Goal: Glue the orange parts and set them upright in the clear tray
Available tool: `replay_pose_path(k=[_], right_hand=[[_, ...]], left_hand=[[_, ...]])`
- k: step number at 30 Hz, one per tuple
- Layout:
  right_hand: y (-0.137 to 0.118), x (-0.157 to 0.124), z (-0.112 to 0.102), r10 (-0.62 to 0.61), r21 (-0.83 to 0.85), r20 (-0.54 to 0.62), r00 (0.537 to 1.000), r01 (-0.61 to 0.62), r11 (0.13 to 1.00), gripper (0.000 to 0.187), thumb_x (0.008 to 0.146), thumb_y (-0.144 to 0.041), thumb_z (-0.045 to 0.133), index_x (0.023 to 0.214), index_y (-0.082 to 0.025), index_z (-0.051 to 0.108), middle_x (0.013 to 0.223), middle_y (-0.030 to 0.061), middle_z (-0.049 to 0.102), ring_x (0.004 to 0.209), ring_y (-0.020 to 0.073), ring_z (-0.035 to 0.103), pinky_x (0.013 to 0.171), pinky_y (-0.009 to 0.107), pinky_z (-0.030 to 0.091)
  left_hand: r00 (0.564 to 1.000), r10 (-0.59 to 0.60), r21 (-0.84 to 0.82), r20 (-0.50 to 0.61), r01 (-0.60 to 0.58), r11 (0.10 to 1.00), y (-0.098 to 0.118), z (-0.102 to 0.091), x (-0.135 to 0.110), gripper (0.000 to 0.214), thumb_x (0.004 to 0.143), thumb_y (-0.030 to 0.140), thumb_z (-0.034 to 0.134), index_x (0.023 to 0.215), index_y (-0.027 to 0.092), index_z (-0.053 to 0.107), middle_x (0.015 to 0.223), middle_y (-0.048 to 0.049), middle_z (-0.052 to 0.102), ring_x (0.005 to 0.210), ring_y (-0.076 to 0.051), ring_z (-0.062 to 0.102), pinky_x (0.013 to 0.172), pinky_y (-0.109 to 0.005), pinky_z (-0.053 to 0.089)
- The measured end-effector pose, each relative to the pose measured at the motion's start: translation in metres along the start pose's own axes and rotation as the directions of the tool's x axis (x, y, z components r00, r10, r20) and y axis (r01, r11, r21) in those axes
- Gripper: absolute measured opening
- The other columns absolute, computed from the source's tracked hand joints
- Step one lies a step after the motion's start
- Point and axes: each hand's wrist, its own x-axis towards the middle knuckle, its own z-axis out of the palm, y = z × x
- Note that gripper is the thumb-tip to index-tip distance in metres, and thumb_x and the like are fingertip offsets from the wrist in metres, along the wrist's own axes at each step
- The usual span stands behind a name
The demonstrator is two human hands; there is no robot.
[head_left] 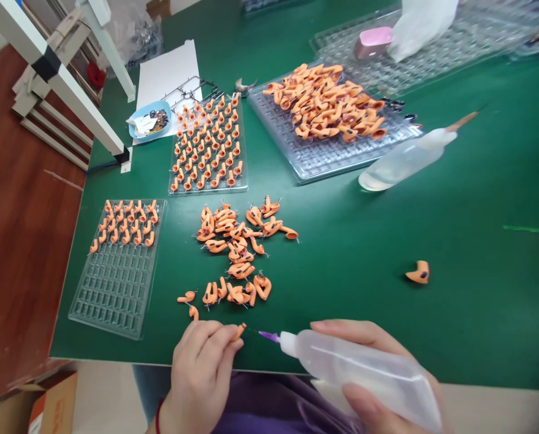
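Near the front edge of the green table, my left hand (206,358) pinches an orange earbud shell (239,331) between thumb and fingers. My right hand (377,361) is wrapped around a translucent squeeze bottle (364,367) that lies tilted in the palm. The bottle's purple needle tip (269,336) points left at the shell, a small gap apart. Just beyond my left hand lie two loose orange shells (194,312). A loose pile of similar shells (237,241), some with thin wires sticking out, spreads behind them.
At left, a clear tray (115,295) is partly filled with shells; a fuller tray (206,144) stands behind it. A heap of shells (327,102) sits on stacked trays (314,169). Nearby are a second bottle (400,160), a lone shell (419,272), a blue dish (149,129) and a white frame post (84,90).
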Motion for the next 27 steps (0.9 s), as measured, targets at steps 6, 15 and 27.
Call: replay_pose_path(k=[6,15,27], right_hand=[[0.006,0.003,0.004,0.038,0.234,0.037,0.999,-0.045,0.971,0.049,0.091,-0.051,0.075,0.136,-0.040,0.060,0.105,0.0024,0.079,0.076,0.0210,0.080,0.072,0.024,0.067],[0.003,0.010,0.008,-0.089,0.146,0.196,0.977,0.061,0.987,0.059,0.091,-0.011,0.072,0.140,-0.038,0.052,0.115,0.0003,0.075,0.090,0.0153,0.079,0.082,0.018,0.063],[0.005,0.008,0.007,-0.057,0.143,0.182,0.982,0.031,0.989,0.051,0.091,-0.014,0.072,0.134,-0.035,0.053,0.104,0.0018,0.075,0.079,0.0166,0.078,0.072,0.020,0.064]], left_hand=[[0.996,-0.063,-0.159,0.070,0.074,0.984,0.010,-0.009,0.008,0.010,0.103,0.020,0.059,0.103,0.019,0.069,0.088,-0.0018,0.069,0.079,-0.012,0.067,0.074,-0.020,0.054],[0.994,-0.030,-0.291,0.107,0.060,0.955,0.023,-0.009,0.016,0.014,0.102,0.029,0.062,0.098,0.020,0.071,0.082,-0.0016,0.069,0.075,-0.012,0.066,0.070,-0.019,0.053],[0.995,0.055,-0.256,0.080,-0.033,0.966,0.025,-0.007,0.016,0.013,0.104,0.024,0.057,0.101,0.019,0.069,0.081,-0.0031,0.067,0.075,-0.014,0.063,0.068,-0.023,0.053]])
